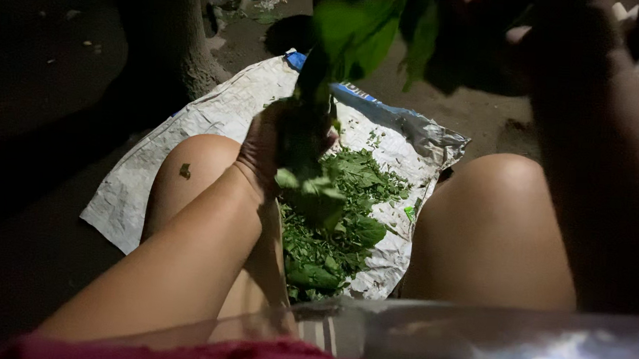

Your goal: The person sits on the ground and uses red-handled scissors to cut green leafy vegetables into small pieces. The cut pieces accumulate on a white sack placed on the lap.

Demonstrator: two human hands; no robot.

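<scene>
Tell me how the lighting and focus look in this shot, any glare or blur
Head view: one light from the camera side brightens the knees, the white sack and the leaf pile; the ground around falls into darkness. The right hand is dark and blurred, the shiny rim at bottom out of focus with a glare spot.

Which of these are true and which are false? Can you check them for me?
1. The left hand holds a leafy stalk. True.
2. The pile of leaves lies on a red cloth. False: it lies on a whitish sack spread on the ground.
3. The pile sits between the person's knees. True.
4. A tree trunk stands behind the sack. True.
5. The leaves are yellow. False: they are green.
6. The right hand rests on the pile. False: it is raised, dark, up at the top.
</scene>
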